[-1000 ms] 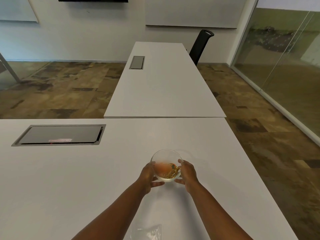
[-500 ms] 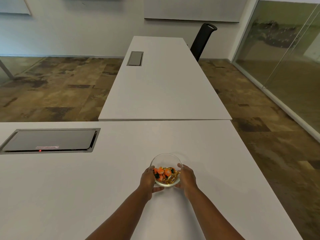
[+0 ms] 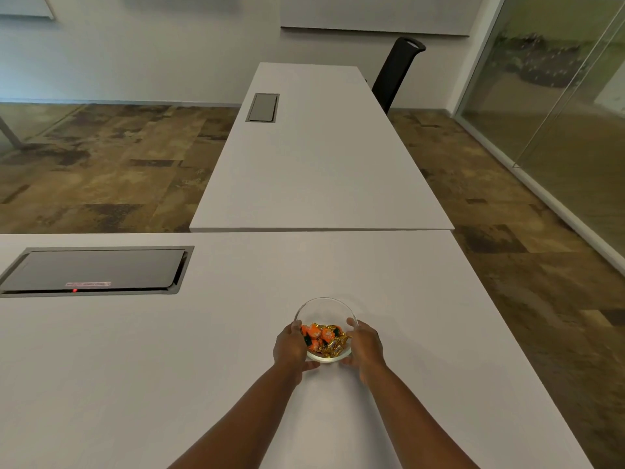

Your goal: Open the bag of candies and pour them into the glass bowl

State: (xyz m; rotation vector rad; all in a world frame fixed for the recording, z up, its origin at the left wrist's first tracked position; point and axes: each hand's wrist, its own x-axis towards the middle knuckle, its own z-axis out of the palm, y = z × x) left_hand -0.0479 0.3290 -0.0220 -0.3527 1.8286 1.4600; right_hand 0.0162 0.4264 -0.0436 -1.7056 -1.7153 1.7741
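A small clear glass bowl (image 3: 326,311) stands on the white table (image 3: 422,316), a little right of its middle. Inside lie several wrapped candies (image 3: 321,339), orange ones and gold ones. My left hand (image 3: 291,346) cups the bowl's left wall and my right hand (image 3: 364,346) cups its right wall, fingers curled around the glass. Both forearms reach in from the bottom edge. The candy bag is out of view.
A dark cable hatch (image 3: 96,269) with a small red light is set into the table at the left. A second white table (image 3: 321,154) butts on beyond, with a black chair (image 3: 399,72) behind it. A glass wall (image 3: 558,96) runs along the right.
The view has tipped and the clear bag at the bottom edge has left the frame. The bowl, blurred a second ago, now sits still between both hands.
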